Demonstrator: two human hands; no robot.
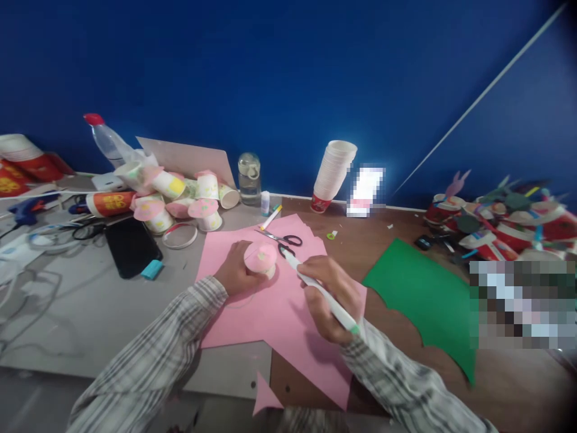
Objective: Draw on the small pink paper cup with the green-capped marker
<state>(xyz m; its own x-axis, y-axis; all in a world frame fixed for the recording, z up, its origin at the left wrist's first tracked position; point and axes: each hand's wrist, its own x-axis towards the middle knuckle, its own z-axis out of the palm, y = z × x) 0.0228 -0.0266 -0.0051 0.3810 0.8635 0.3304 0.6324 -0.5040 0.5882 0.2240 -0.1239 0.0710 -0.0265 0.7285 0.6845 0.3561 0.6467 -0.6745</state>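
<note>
My left hand (237,269) is wrapped round a small paper-cup mushroom (260,257) with a pink cap that has a pale green mark on it. In my right hand (329,294) is a white marker (331,304) with a green end, its tip pointing up and left, a little to the right of the mushroom. Pink paper sheets (283,310) lie beneath both hands. Black-handled scissors (291,240) rest partly open on the pink paper, just beyond the mushroom.
More paper mushrooms (205,210), a black phone (132,246) and a water bottle (249,180) stand or lie at the left and back. Behind is a leaning cup stack (333,174). Green paper (428,307) and decorated red cups (518,228) are at the right.
</note>
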